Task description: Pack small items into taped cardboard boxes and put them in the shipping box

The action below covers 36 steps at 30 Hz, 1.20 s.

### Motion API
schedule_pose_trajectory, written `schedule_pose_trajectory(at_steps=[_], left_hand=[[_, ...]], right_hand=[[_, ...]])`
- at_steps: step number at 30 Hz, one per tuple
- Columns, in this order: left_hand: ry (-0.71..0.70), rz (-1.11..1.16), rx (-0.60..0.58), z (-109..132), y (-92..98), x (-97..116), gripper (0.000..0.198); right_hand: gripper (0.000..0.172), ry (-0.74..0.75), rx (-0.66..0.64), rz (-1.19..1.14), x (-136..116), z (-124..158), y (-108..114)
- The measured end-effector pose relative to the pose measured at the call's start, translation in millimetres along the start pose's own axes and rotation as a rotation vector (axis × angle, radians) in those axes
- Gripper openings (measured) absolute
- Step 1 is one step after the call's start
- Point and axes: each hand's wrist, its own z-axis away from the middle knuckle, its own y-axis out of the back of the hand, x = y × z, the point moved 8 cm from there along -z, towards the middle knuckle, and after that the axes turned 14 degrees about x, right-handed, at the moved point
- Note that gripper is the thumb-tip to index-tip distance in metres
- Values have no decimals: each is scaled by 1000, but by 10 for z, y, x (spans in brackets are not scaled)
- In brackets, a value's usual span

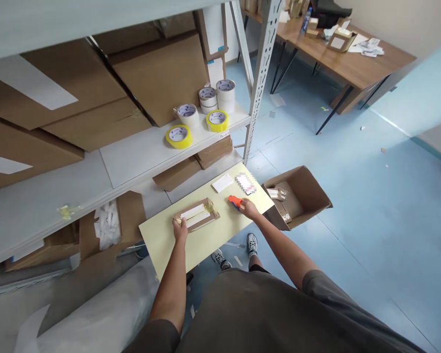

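A flat cardboard package (pixel 196 216) with white label strips and clear tape at its ends lies on the pale yellow tabletop (pixel 224 230). My left hand (pixel 180 229) grips its near left corner, thumb on top; the fingers underneath are hidden. Over the right part of the tabletop, my right hand (pixel 249 209) is closed around an orange hand tool (pixel 235 201) with some blue on it, too small to name exactly. Beyond that tool are a white card (pixel 222 183) and a pixelated phone-shaped item (pixel 245 183).
To the right, an open cardboard box (pixel 308 196) on the floor holds several small taped packages. Tape rolls (pixel 179 137) and large cartons (pixel 161 73) sit on the metal shelf (pixel 132 169) ahead. Its perforated post (pixel 259 83) rises past the tabletop's far corner.
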Motion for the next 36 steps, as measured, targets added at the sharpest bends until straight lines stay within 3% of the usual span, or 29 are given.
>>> schedule_pose_trajectory(at_steps=[2,6,12,15,18,22,24,27,31,33,36], left_hand=[[13,-6,12,0,6,-15,44],[44,26,23,47,8,-38,46],[41,116,-15,117,-42,-11,40],[40,136,-25,116,-66,-10,41],[8,154,-55,134,-105,-1,42],[22,172,-89,168,-159,-48,51],[22,213,-102,173,-185,-55,55],[27,252,-132,173,-227,-66,60],[20,241,-190,178,-212,-93,64],[-37,258,-135,160,-87,-65,64],[-147,359,39,120,204,47,56]], right_hand=[[23,-38,-74,47,58,-17,-218],[41,-111,-141,193,162,2,-495],[46,-184,-199,312,204,64,-342],[48,-80,-119,216,-126,8,-119],[49,88,-82,-8,-752,-48,14],[46,236,-218,-128,-1644,-79,-85],[47,286,-285,-91,-1948,-94,-188],[51,297,-361,26,-2091,-122,-340],[55,277,-371,98,-2004,-138,-422],[57,270,-380,119,-1960,-120,-443],[56,259,-396,96,-1938,-92,-459]])
